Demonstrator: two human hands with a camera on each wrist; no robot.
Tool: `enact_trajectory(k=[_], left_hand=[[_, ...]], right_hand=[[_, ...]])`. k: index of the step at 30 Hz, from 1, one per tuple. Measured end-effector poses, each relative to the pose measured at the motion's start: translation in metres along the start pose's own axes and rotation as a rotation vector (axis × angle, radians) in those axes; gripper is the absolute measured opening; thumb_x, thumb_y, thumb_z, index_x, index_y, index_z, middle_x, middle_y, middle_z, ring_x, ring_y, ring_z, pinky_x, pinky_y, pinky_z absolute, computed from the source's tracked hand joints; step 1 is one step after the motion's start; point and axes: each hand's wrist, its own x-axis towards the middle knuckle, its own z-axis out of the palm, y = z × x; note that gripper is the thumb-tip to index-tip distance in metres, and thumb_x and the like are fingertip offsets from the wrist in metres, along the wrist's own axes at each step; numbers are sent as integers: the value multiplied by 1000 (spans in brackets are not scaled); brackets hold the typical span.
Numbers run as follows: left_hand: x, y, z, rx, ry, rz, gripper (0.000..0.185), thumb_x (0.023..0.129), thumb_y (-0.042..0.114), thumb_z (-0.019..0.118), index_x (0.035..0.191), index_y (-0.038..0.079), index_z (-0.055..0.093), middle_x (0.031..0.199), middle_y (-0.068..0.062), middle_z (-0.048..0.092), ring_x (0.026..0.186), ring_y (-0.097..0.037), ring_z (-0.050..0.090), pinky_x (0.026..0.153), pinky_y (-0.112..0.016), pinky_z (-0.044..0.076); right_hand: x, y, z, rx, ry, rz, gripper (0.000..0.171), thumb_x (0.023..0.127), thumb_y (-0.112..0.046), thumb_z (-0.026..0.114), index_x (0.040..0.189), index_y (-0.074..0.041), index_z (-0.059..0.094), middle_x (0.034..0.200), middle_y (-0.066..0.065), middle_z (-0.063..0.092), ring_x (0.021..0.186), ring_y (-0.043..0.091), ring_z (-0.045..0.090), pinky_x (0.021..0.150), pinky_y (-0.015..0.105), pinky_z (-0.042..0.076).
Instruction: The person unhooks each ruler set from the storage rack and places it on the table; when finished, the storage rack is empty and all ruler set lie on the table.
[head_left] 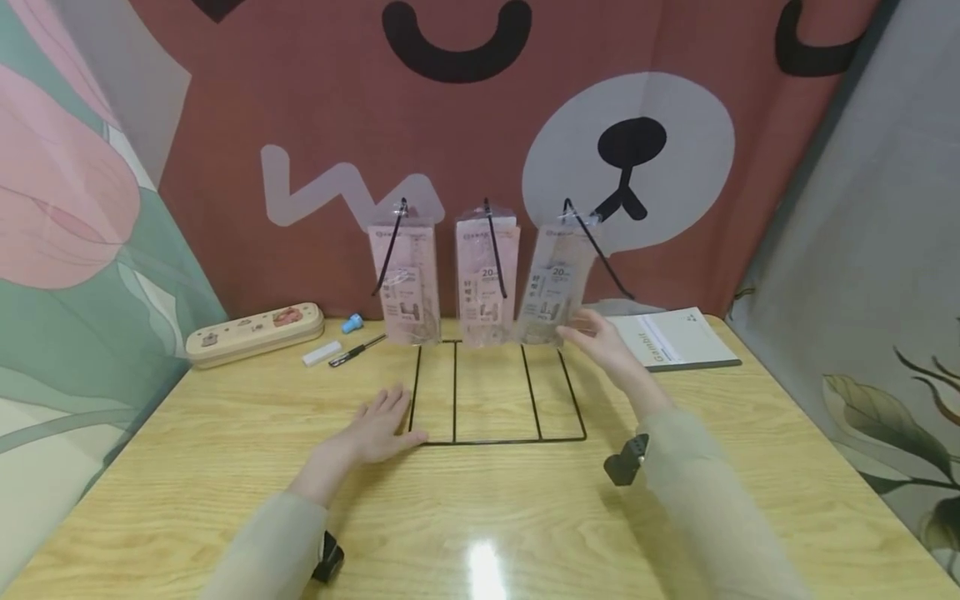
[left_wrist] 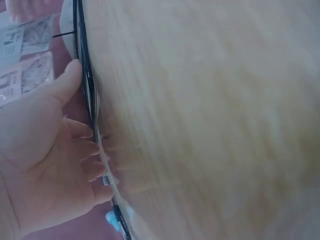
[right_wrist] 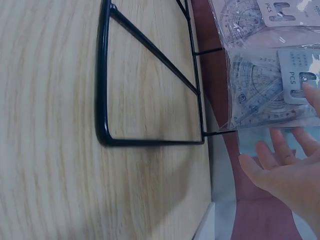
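Observation:
Three clear packets of drafting rulers hang in a row from the hooks of a black wire rack [head_left: 489, 442]: the left packet [head_left: 405, 287], the middle packet [head_left: 487, 250] and the right packet [head_left: 558, 250]. The right packet hangs tilted; a protractor [right_wrist: 255, 75] shows through its plastic. My right hand [head_left: 606, 342] is at that packet's lower right edge, thumb over its front and the other fingers apart below the edge in the right wrist view. My left hand [head_left: 378, 429] lies with fingers extended on the table at the rack base's left side.
On the wooden table [head_left: 480, 500], a pencil case [head_left: 255, 333], a white eraser [head_left: 322, 353], a pen [head_left: 357, 351] and a small blue object [head_left: 352, 322] lie at the back left. A notebook [head_left: 697, 333] lies at the back right. A printed curtain [head_left: 315, 100] hangs behind.

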Motion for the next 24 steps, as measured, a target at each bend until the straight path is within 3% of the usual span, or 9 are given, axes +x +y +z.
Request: enact_trajectory(k=[6, 10, 14, 19, 24], left_hand=[[1, 4, -1, 28, -25, 21, 76, 97, 44, 46, 148, -5, 17, 156, -24, 11, 143, -46, 8, 115, -60, 7], [1, 4, -1, 30, -34, 34, 74, 98, 42, 45, 148, -5, 17, 156, -23, 11, 143, -46, 9, 115, -60, 8], [2, 3, -1, 63, -34, 62, 72, 98, 41, 45, 148, -4, 18, 156, -23, 12, 142, -46, 12, 115, -61, 12], [2, 1, -2, 138, -34, 100, 70, 98, 42, 44, 148, -2, 20, 156, -21, 16, 142, -44, 16, 114, -60, 16], [3, -1, -2, 148, -20, 133, 69, 98, 40, 45, 146, -5, 25, 154, -23, 20, 141, -44, 19, 113, -60, 20]], right_hand=[[-2, -1, 2, 65, 14, 25, 66, 94, -35, 57, 144, 0, 30, 144, 25, 36, 135, 40, 34, 112, 52, 30], [-8, 1, 0, 138, 31, 9, 57, 94, -31, 57, 139, -1, 39, 140, 23, 45, 129, 35, 44, 107, 50, 38], [-19, 2, -2, 153, 39, -7, 52, 94, -27, 59, 135, 0, 44, 133, 24, 53, 113, 22, 60, 98, 43, 48], [-44, -1, -6, 122, 19, -31, 46, 93, -24, 61, 126, 5, 52, 118, 18, 65, 92, 2, 65, 88, 31, 54], [-78, -4, -10, 74, -5, -28, 46, 91, -26, 63, 123, 6, 56, 112, 13, 69, 91, 0, 65, 89, 32, 54]])
